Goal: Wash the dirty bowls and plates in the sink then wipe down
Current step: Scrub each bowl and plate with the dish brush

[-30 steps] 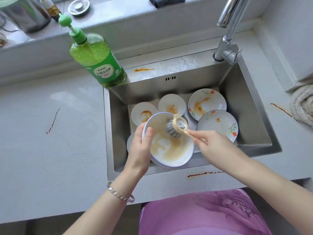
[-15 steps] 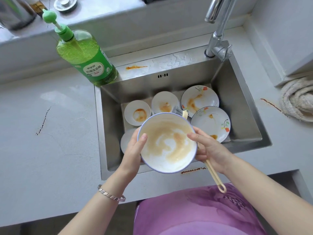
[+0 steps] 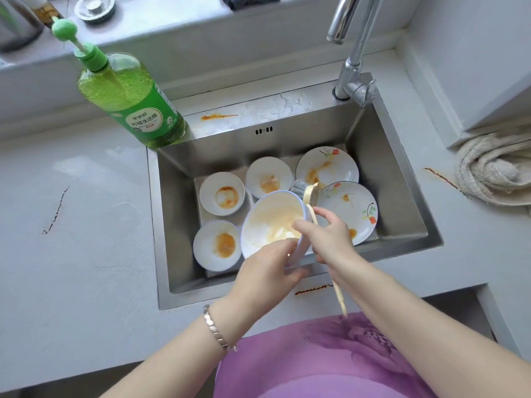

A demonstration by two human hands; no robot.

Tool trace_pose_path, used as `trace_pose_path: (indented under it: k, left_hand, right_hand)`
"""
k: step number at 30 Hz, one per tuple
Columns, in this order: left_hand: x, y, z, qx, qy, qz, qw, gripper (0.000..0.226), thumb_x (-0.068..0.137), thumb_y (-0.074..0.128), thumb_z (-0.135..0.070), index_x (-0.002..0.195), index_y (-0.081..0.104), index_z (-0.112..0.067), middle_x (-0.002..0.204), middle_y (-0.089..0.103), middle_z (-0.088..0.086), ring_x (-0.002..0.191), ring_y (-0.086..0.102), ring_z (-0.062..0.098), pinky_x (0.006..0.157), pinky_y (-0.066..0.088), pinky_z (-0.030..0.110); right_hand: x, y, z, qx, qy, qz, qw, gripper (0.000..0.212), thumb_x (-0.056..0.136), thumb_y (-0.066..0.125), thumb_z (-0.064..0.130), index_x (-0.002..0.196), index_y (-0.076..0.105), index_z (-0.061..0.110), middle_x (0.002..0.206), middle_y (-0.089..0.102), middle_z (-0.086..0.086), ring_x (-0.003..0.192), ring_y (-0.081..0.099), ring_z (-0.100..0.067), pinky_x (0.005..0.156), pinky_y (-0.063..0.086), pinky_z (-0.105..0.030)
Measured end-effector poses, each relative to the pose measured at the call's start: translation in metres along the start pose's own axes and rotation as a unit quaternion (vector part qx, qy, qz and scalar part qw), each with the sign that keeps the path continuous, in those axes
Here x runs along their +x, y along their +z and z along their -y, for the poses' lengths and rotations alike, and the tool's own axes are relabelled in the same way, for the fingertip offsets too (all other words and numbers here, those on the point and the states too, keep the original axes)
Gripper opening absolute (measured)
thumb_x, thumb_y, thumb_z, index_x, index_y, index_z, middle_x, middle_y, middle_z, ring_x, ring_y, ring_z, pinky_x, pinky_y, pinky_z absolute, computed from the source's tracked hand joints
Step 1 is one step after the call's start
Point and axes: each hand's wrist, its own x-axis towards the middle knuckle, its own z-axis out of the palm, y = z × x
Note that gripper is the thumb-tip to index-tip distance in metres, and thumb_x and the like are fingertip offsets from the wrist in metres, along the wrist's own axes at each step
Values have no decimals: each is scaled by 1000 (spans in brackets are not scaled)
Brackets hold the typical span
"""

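Head view: blue-rimmed bowl (image 3: 273, 222), smeared yellow-orange inside, is held tilted above the sink (image 3: 388, 168), between both hands. Left hand (image 3: 264, 274) grips its near rim, thumb over the edge, fingers curled underneath. Right hand (image 3: 327, 239) is at the bowl's right side, fingers curled round the cream brush (image 3: 311, 196) handle; bristle head sits against the far outer rim. Dirty small bowls (image 3: 221, 193) and flowered plates (image 3: 327, 168) lie on the sink floor.

sink (image 3: 385, 156): brushed steel | bowl (image 3: 273, 219): glossy ceramic | rag (image 3: 494, 170): rough cloth
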Motion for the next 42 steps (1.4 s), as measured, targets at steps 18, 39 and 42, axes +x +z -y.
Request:
trace_pose_path:
  k: [18,39,42]
  left_hand:
    - [-5,-71,32,-273,-129,-56,952,30,72,71,11,81,64,-17,68,70,-5,67,66,9,61,54,28]
    - [-15,-81,33,-316,-75,-13,946,25,61,73,-5,81,64,-15,68,70,-6,66,65,8,58,52,21]
    - [-14,-85,35,-329,-72,-40,941,32,70,70,15,82,63,-13,67,70,-7,65,65,5,55,50,18]
  right_hand:
    - [-40,-51,34,-479,-351,102,798,35,95,45,30,123,51,51,55,43,12,56,45,-11,52,34,-24]
    - [-38,-57,40,-373,-326,113,861,35,93,51,26,116,54,52,46,49,10,48,40,-7,47,30,-18]
    - [-62,-51,33,-362,-360,165,844,39,91,53,25,112,51,58,46,48,10,46,39,-10,45,29,-19]
